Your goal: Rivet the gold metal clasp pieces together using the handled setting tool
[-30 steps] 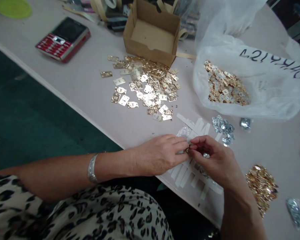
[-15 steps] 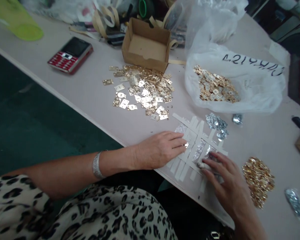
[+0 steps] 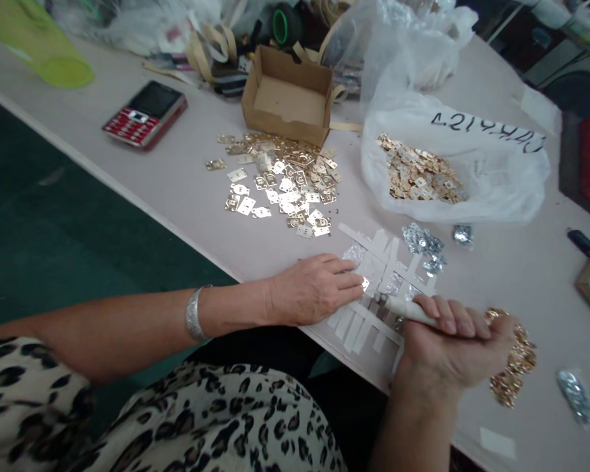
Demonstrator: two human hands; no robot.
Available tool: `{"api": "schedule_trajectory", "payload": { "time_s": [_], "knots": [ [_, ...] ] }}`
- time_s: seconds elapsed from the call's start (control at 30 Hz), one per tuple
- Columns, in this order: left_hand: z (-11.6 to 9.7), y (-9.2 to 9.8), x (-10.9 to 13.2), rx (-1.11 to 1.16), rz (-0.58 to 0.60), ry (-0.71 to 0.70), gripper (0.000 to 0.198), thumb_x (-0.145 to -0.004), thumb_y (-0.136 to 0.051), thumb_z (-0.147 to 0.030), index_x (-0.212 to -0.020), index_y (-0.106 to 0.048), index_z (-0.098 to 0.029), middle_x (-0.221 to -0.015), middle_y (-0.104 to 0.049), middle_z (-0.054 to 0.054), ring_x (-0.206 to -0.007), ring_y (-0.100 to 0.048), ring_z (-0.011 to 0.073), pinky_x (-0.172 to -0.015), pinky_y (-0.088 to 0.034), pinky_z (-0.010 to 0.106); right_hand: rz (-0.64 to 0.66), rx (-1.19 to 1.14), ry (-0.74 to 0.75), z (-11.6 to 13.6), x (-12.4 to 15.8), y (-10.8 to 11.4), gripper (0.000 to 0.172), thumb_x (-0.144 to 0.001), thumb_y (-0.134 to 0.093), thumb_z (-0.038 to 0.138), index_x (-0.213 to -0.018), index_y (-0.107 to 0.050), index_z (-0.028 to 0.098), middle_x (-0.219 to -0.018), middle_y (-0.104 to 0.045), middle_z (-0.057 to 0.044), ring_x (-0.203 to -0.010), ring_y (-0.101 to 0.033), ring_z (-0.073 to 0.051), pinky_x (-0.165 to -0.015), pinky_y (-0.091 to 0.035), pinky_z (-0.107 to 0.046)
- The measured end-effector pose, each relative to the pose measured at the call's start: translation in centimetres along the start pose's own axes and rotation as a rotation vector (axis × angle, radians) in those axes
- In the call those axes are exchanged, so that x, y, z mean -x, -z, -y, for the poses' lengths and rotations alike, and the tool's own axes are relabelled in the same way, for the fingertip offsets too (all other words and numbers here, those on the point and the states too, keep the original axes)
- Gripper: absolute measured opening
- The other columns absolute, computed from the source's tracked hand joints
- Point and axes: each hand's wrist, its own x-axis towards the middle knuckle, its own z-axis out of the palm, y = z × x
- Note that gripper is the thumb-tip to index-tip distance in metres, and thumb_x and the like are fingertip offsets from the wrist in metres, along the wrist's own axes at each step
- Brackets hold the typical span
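Observation:
My left hand rests at the table edge, fingers together, its fingertips holding down a small shiny metal plate. Below them lies a patch of clear plastic crossed by whitish tape strips. My right hand is wrapped round a hand tool with a white handle. The tool slants down to the left, its metal end close to the plate; the very tip is too small to make out. Silvery metal pieces lie just beyond the taped patch.
Gold-coloured plates are spread before an open cardboard box. A white plastic bag holds more plates. Gold pieces lie beside my right hand. Farther off are a red phone and a small bag of silvery pieces.
My right hand has closed round the white-handled tool, lifted it from the taped patch and brought its end leftward to the plate. My left hand stays at the plate.

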Motion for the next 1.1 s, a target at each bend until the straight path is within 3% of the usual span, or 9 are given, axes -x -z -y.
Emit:
{"api": "schedule_trajectory", "payload": {
  "time_s": [0.1, 0.5, 0.7, 0.83, 1.0, 1.1],
  "knots": [
    [0.0, -0.1, 0.0, -0.002, -0.019, 0.006, 0.024, -0.101, -0.044, -0.021, -0.113, -0.065, -0.016, -0.119, -0.068, 0.007, -0.119, -0.057, 0.0219, -0.093, -0.050, 0.035, 0.012, -0.059, -0.012, -1.3, -0.6, 0.2, 0.045, -0.071, -0.060, 0.024, -0.043, -0.025, 0.023, -0.039, -0.012, 0.013, -0.031, -0.016, -0.006, -0.034, -0.030, -0.024],
    [0.3, 0.1, 0.1, 0.090, 0.019, 0.022, 0.026, -0.101, -0.042, -0.017, -0.110, -0.066, -0.014, -0.125, -0.066, 0.007, -0.124, -0.056, 0.0232, -0.101, -0.048, 0.037, 0.098, -0.025, 0.040, -2.3, -1.6, 0.6, 0.037, -0.063, -0.051, 0.017, -0.043, -0.020, 0.024, -0.034, -0.014, 0.013, -0.026, -0.015, -0.004, -0.030, -0.023, -0.020],
    [0.3, 0.0, 0.0, 0.126, 0.013, 0.021, 0.023, -0.099, -0.047, -0.018, -0.106, -0.068, -0.015, -0.127, -0.066, 0.008, -0.123, -0.058, 0.0216, -0.106, -0.046, 0.037, 0.310, 0.262, 0.144, -2.3, -0.4, -1.5, 0.042, -0.074, -0.053, 0.024, -0.045, -0.023, 0.022, -0.035, -0.019, 0.011, -0.026, -0.020, -0.004, -0.031, -0.024, -0.021],
    [0.2, -0.5, 0.2, 0.130, -0.008, 0.044, 0.022, -0.099, -0.048, -0.019, -0.106, -0.069, -0.016, -0.127, -0.067, 0.007, -0.125, -0.058, 0.0209, -0.106, -0.047, 0.037, 0.363, 0.375, 0.230, -2.3, 0.7, -2.3, 0.045, -0.076, -0.054, 0.027, -0.047, -0.020, 0.022, -0.037, -0.021, 0.010, -0.027, -0.021, -0.004, -0.032, -0.026, -0.023],
    [0.1, -0.8, 0.4, 0.110, -0.016, 0.035, 0.022, -0.098, -0.048, -0.018, -0.108, -0.068, -0.016, -0.129, -0.066, 0.006, -0.127, -0.056, 0.0215, -0.108, -0.046, 0.037, 0.391, 0.379, 0.300, -2.2, 0.8, -1.6, 0.042, -0.075, -0.054, 0.030, -0.048, -0.023, 0.021, -0.036, -0.022, 0.010, -0.026, -0.021, -0.004, -0.032, -0.025, -0.023],
    [0.2, -0.5, 0.3, 0.104, -0.005, 0.034, 0.022, -0.099, -0.047, -0.019, -0.107, -0.068, -0.016, -0.127, -0.066, 0.007, -0.126, -0.056, 0.0216, -0.107, -0.046, 0.037, 0.423, 0.402, 0.302, -2.3, 1.0, -1.7, 0.045, -0.083, -0.049, 0.031, -0.049, -0.022, 0.022, -0.037, -0.020, 0.010, -0.028, -0.020, -0.004, -0.033, -0.027, -0.024]
  ]
}}
